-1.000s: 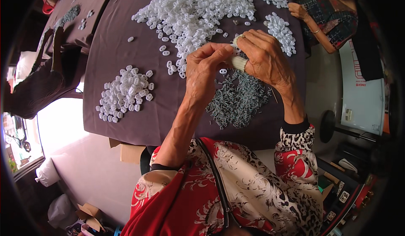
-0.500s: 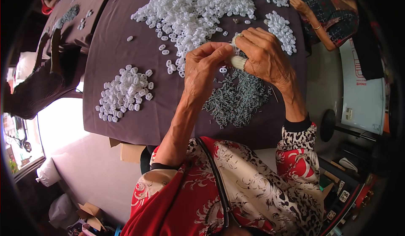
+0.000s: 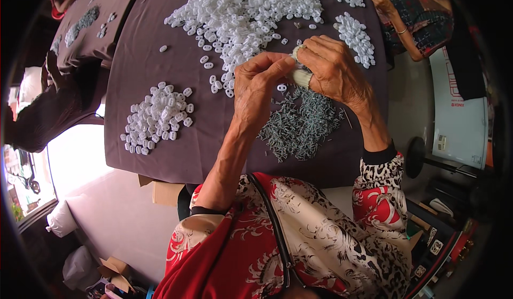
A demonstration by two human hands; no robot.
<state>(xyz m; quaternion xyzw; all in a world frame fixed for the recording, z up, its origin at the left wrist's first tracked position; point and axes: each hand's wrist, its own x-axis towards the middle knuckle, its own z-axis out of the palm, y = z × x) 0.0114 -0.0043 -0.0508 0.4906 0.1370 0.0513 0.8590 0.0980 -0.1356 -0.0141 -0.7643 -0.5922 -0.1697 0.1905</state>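
Observation:
My left hand (image 3: 259, 85) is closed in a pinch, thumb and forefinger meeting my right fingertips above the table; the small thing between them is hidden. Curled beside it is my right hand (image 3: 334, 72), its fingers bent inward. A cream ribbed covering (image 3: 302, 78) shows at those right fingers, and it looks like fabric wrapped on them. Under the hands lies a heap of small grey screws (image 3: 299, 131). One white oval plastic piece with two holes (image 3: 281, 87) sits just above the screws. A large heap of such white pieces (image 3: 246, 10) spreads beyond my hands.
A smaller pile of white pieces (image 3: 156, 118) lies on the dark tablecloth (image 3: 214, 139) at left, and another pile (image 3: 355, 40) at right. Across the right edge sits another person (image 3: 409, 18). A second table (image 3: 96, 37) stands at far left, with a person beside it.
My hands stay together in nearly the same place. My right forearm shifts very slightly outward. The other person's hand at upper right moves a little.

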